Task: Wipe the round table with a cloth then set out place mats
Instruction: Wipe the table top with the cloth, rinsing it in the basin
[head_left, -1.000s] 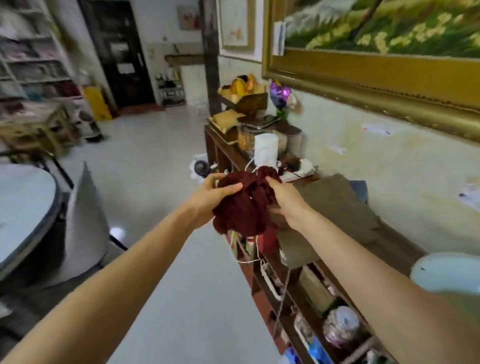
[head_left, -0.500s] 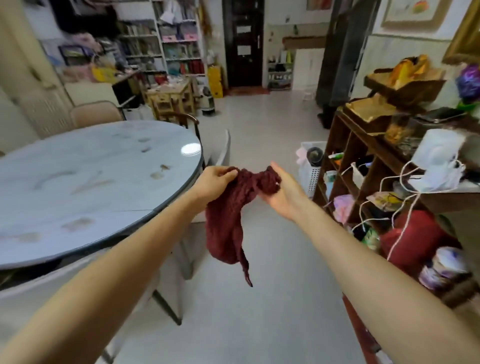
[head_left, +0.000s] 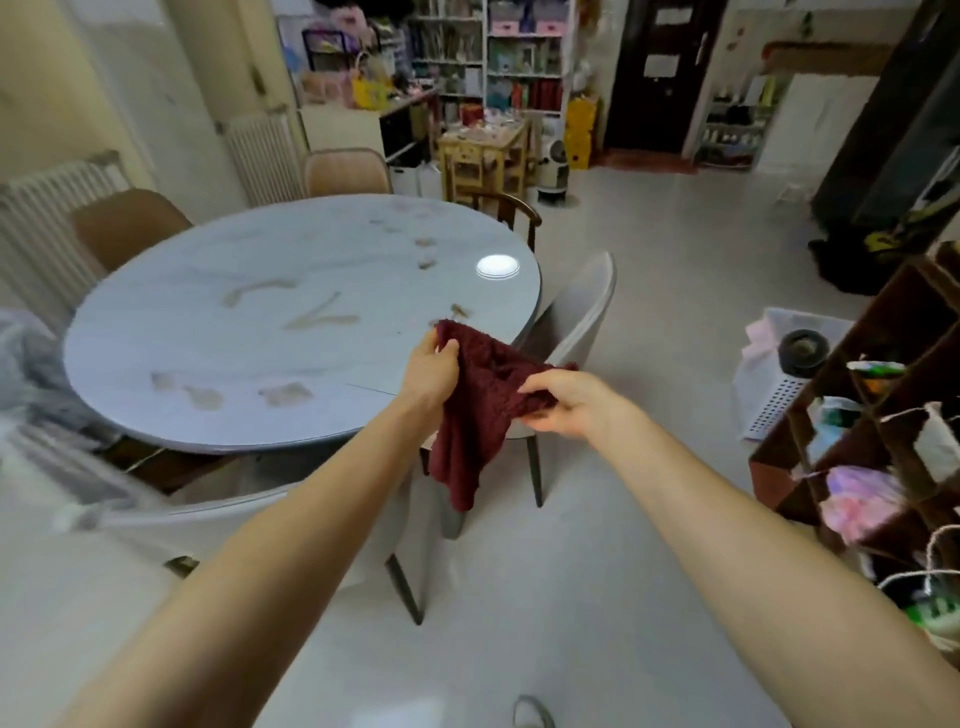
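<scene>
Both hands hold a dark red knitted cloth (head_left: 480, 400) in the air. The left hand (head_left: 434, 371) pinches its upper corner; the right hand (head_left: 563, 402) grips the opposite edge, with the remainder hanging below. The round table (head_left: 249, 332), with brownish smears, lies beyond and left of the hands. A grey chair (head_left: 579, 317) stands just behind them.

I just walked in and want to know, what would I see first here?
Right in the middle, a dark red cloth hangs between two hands, the left hand pinching its top corner and the right hand gripping the other end. Just behind, to the left, stands a big round table with brownish smears across its pale top and a bright reflected light near its far right edge. Chairs are tucked around it.
</scene>
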